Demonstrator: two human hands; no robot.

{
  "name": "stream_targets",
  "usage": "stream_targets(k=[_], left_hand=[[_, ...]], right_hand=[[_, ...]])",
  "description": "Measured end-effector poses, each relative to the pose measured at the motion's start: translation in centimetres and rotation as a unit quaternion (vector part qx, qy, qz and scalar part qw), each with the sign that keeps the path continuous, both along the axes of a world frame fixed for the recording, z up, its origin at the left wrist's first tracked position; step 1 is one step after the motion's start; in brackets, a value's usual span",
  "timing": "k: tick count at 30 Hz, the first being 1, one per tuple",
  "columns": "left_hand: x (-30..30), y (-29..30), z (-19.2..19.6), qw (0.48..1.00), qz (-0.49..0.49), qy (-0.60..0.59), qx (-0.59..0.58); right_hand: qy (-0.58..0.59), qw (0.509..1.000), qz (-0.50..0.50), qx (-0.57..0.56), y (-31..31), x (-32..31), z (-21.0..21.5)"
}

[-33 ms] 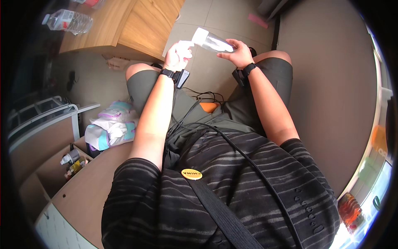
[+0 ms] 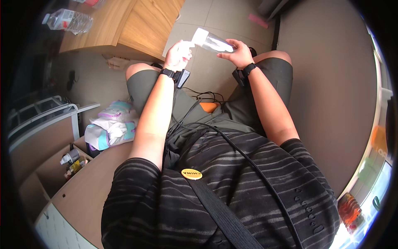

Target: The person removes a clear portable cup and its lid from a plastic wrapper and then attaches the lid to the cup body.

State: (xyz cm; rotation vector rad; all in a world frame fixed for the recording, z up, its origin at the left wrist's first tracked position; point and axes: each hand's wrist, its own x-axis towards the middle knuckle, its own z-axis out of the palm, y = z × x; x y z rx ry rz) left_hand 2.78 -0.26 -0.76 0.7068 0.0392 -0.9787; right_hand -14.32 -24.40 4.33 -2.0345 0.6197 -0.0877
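Note:
My right hand (image 2: 235,54) is wrapped round the lower end of a clear bottle (image 2: 216,42) with a wide white cap (image 2: 200,37). The bottle lies tilted in the air, its cap pointing up and to the left. Close by the cap, my left hand (image 2: 178,56) has its fingers curled in. A small pale, tissue-like bit shows at its fingertips, but glare washes it out and I cannot make out what it is. Black straps with small dark devices sit on both wrists.
A wooden cabinet (image 2: 145,29) stands at the far left, with a clear plastic bottle (image 2: 68,21) beyond it. White, teal and purple packages (image 2: 110,128) lie left of my legs. Black cables (image 2: 207,124) run across my lap. A brown panel (image 2: 331,95) rises on the right.

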Motion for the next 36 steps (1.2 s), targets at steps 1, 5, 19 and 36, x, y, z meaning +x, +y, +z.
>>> stream_targets(k=[1, 5, 19, 36], left_hand=[[-0.2, 0.0, 0.1, 0.997, 0.018, -0.039, 0.059], [-1.2, -0.4, 0.8, 0.969, 0.077, -0.112, 0.207], [-0.4, -0.5, -0.5, 0.973, 0.099, -0.134, 0.16], [-0.7, -0.3, 0.8, 0.916, -0.015, -0.26, 0.305]], right_hand=[[0.0, 1.0, 0.003, 0.0, 0.2, 0.1, 0.1], [0.003, 1.0, 0.011, 0.006, 0.4, 0.2, -0.5], [0.017, 0.994, 0.105, -0.04, 0.3, 0.1, -1.2], [0.026, 0.998, 0.059, 0.006, -0.3, -0.1, -1.3]])
